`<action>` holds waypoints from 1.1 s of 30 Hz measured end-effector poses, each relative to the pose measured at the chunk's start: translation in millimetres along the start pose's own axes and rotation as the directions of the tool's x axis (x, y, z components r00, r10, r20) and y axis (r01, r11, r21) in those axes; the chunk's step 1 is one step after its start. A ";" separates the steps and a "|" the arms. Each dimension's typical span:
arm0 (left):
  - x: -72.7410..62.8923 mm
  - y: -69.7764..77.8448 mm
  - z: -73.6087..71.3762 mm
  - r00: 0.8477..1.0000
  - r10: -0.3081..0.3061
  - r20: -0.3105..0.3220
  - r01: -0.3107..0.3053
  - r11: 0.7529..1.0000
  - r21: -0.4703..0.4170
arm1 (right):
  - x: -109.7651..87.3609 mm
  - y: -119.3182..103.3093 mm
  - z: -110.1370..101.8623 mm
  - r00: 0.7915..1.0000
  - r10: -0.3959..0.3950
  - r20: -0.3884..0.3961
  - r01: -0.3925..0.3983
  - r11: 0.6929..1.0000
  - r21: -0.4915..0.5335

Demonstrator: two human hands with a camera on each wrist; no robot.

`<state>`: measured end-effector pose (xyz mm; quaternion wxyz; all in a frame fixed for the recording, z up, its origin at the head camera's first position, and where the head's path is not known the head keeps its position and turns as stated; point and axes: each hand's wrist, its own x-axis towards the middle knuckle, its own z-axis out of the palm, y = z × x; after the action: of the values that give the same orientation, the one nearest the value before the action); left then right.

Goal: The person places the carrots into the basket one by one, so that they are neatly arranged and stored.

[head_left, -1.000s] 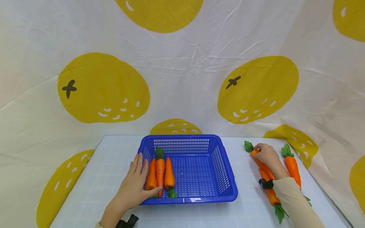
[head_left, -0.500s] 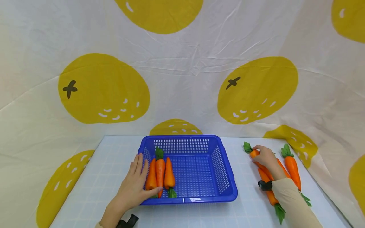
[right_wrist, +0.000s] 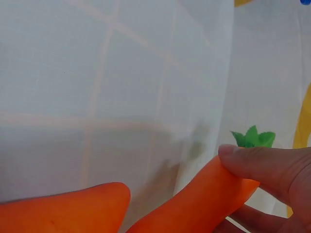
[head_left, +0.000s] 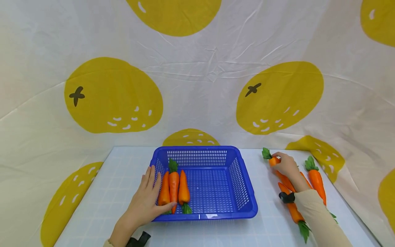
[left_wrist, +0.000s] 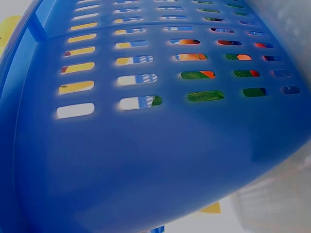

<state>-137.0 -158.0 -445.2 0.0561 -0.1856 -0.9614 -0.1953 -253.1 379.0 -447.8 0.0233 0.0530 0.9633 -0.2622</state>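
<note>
My right hand [head_left: 287, 167] pinches a carrot [right_wrist: 204, 194] near its leafy end, thumb on one side and fingers on the other. Green leaves [head_left: 266, 153] stick out past the fingertips. Beneath the wrist lies another carrot [head_left: 294, 212], its leaves toward me. My left hand [head_left: 148, 195] rests with fingers spread over the left front corner of the blue basket [head_left: 228, 216], thumb across the front rim. Inside, along the left side, lie three carrots [head_left: 174, 185]. The left wrist view shows only the perforated basket wall [left_wrist: 131, 160] up close, with that hand out of sight.
Right of my forearm lies a carrot [head_left: 316, 183] with its leaves pointing away, and more orange shows partly hidden by the arm. The pale checked table [head_left: 89, 206] meets a cloth backdrop [head_left: 197, 96] with yellow fruit prints behind the basket.
My right hand and the leafy end of its carrot have shifted slightly left and up in the head view, the carrot's top end rising. The left hand and basket hold their place.
</note>
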 end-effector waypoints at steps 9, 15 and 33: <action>-0.2 0.5 -1.1 1.000 0.003 -0.005 -0.003 1.000 -0.005 | -5.4 -20.2 -12.5 0.999 -0.029 -0.026 0.031 0.997 0.068; -0.4 0.1 0.1 1.000 0.000 -0.003 0.000 1.000 -0.007 | -9.4 -36.2 -19.0 0.998 -0.044 -0.040 0.048 0.992 0.112; 0.6 -0.4 0.9 1.000 -0.011 0.006 0.011 1.000 -0.009 | -34.0 -113.2 -34.6 0.984 -0.143 -0.104 0.165 0.958 0.236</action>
<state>-137.7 -157.8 -446.1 0.0511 -0.1811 -0.9617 -0.1991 -232.9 296.5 -358.6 -0.0453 -0.0085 0.9250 -0.3771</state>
